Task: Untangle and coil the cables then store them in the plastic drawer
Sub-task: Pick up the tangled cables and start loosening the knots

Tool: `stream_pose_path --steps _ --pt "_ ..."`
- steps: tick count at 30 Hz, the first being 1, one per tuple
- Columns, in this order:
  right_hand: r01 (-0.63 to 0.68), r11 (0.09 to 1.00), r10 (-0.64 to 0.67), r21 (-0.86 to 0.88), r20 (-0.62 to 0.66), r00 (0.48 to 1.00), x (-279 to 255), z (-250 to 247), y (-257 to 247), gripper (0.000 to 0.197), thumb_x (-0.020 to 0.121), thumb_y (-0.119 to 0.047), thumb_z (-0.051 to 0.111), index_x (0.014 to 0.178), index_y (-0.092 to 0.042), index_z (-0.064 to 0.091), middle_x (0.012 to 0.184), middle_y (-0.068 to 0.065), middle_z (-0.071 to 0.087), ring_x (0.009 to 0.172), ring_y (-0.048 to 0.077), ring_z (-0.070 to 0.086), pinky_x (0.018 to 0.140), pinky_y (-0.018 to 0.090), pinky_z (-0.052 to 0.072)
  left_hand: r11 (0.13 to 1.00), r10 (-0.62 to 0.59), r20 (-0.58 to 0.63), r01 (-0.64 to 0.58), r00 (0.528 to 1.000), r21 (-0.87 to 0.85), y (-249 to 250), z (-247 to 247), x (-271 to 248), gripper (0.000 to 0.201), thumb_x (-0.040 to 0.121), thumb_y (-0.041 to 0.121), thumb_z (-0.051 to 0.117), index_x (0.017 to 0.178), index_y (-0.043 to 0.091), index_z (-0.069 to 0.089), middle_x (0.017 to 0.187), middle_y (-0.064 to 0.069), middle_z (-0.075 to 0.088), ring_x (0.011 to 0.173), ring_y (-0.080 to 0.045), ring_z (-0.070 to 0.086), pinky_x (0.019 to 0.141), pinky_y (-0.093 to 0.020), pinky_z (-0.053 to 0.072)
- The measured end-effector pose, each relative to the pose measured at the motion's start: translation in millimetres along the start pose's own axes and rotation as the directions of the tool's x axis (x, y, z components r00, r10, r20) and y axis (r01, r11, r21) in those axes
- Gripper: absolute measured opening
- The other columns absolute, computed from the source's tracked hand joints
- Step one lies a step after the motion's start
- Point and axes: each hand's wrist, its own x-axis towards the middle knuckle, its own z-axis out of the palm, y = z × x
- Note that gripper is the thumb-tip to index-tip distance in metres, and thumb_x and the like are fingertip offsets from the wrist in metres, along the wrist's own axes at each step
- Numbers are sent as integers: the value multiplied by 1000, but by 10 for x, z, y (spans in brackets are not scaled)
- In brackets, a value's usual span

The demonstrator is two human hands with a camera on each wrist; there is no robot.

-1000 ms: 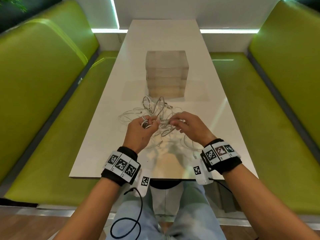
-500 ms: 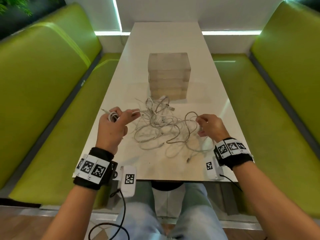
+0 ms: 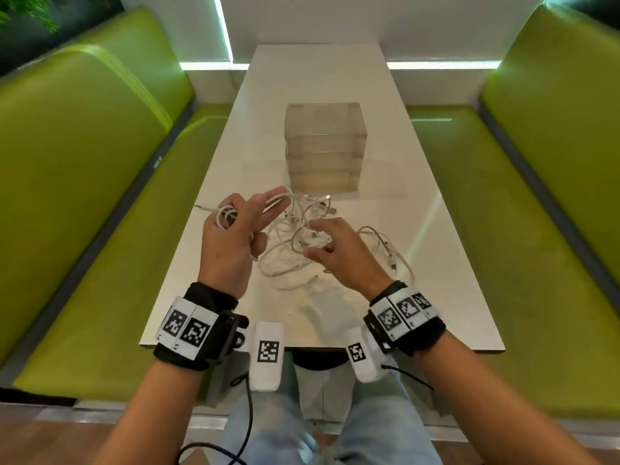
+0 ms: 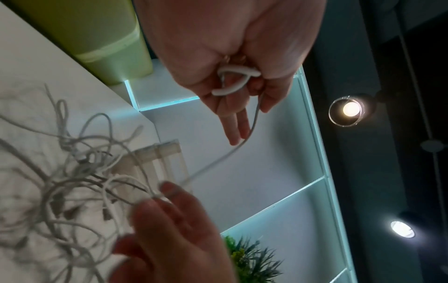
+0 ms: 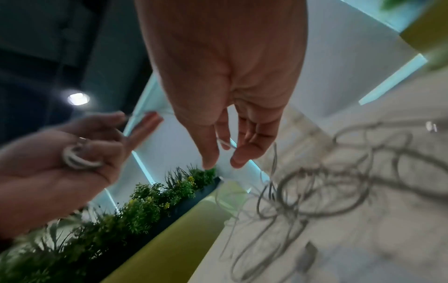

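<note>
A tangle of white cables [image 3: 288,253] lies on the white table [image 3: 214,297], just in front of the translucent plastic drawer unit [image 3: 324,149], whose drawers are all closed. My left hand [image 3: 241,223] is raised left of the tangle and grips a small coil of white cable [image 3: 225,218] against the palm. Two of its fingers point forward, and the cable runs over them into the tangle. The left wrist view shows the coil [image 4: 232,80] tucked under curled fingers. My right hand [image 3: 318,239] hovers over the tangle with fingers spread and relaxed, brushing a strand [image 5: 224,142].
Green benches [image 3: 100,263] run along both sides of the table. The near table edge [image 3: 302,347] is just ahead of my wrists. A planter with greenery [image 5: 157,195] sits behind the left bench.
My right hand has let the cable go at the right and moved left over the tangle. My left hand keeps the coil, and two of its fingers are now stretched out.
</note>
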Motion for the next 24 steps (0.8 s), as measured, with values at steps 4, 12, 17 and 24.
stream_pose_path --steps 4,12,17,24 --pt "7 994 -12 109 46 999 165 206 38 18 85 -18 67 77 -30 56 104 0 51 75 11 54 65 17 41 998 45 45 -43 998 -45 194 -8 -117 34 96 13 49 65 17 36 105 -10 73 104 -31 67 38 -18 21" --pt "58 938 -53 341 -26 998 288 25 -103 8 90 -2 55 87 -6 61 103 7 68 89 17 68 77 29 56 968 221 -112 -203 969 150 439 -346 -128 33 94 23 55 62 24 47 50 5 50 48 -14 59 41 -27 19" --pt "202 967 -196 158 -56 979 304 15 -311 17 87 -3 60 98 -7 73 82 -2 69 77 10 65 75 22 52 678 -64 99 -30 993 735 -7 -244 27 53 63 57 77 94 23 49 58 6 40 49 -7 36 48 -23 33" --pt "259 951 -280 -167 -115 953 283 15 -220 12 88 -20 63 94 -12 70 74 -12 54 68 1 47 69 21 40 498 84 162 -182 983 848 -248 -195 40 32 97 28 50 73 12 62 58 9 58 58 -2 54 57 -23 39"
